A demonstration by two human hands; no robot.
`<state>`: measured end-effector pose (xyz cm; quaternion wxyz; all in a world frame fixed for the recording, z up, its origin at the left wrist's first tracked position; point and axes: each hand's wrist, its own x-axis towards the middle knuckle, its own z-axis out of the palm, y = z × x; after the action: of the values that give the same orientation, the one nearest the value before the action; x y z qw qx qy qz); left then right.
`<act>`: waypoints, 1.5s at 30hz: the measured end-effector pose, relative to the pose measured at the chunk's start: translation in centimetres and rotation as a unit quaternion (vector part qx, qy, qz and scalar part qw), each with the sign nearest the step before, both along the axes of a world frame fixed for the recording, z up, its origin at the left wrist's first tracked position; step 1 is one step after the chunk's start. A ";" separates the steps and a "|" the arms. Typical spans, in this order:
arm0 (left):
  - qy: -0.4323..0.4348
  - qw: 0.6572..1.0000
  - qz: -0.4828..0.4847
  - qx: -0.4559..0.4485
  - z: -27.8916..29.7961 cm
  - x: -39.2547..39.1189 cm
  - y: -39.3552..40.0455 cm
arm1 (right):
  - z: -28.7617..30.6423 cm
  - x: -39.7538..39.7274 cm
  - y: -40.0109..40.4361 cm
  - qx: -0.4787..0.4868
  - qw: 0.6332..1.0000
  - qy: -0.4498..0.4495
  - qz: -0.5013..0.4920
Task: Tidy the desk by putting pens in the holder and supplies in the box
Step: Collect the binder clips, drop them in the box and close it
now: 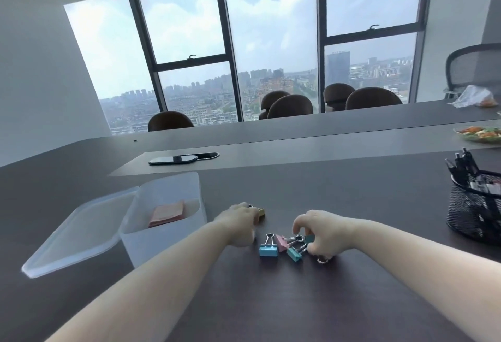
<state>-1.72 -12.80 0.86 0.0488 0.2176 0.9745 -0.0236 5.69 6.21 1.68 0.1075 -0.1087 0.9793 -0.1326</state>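
Observation:
Several binder clips lie on the dark desk between my hands: a blue one (268,250), a pink one (281,243) and a teal one (294,253). My left hand (240,223) is closed on a yellow-gold binder clip (260,212) just right of the box. My right hand (322,233) curls over another teal clip (309,238), fingers pinching it. The translucent white box (162,236) stands open at the left with pink sticky notes (166,213) inside. A black mesh pen holder (474,206) with several pens stands at the right edge.
The box's lid (76,233) leans against its left side. A black phone (173,159) lies farther back on the desk. A plate of food (479,134) and a plastic bag (473,96) sit at the far right. Chairs line the far side.

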 end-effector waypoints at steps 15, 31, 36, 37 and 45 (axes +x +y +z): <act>0.032 0.991 0.132 0.018 -2.5 -0.6 0.3 | -1.7 -1.3 -0.3 -0.090 0.992 0.056 -0.075; 0.000 0.984 0.068 0.164 -1.1 1.7 0.4 | -1.1 -0.6 -1.2 0.043 0.997 0.065 0.003; -0.088 0.984 0.008 0.155 -0.9 3.1 0.8 | -1.0 -0.9 -0.8 0.020 0.998 0.054 -0.026; -0.083 0.987 -0.002 0.140 -0.9 3.0 0.8 | -1.0 -1.0 -0.6 0.018 0.998 0.059 -0.032; -0.040 0.998 -0.009 0.050 -1.4 2.5 0.3 | -1.3 -1.4 -0.7 -0.058 0.990 0.121 -0.031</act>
<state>0.80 -12.46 -0.59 0.0762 0.2291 0.9698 0.0335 4.25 5.49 0.36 -0.0227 -0.0999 0.9786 -0.1786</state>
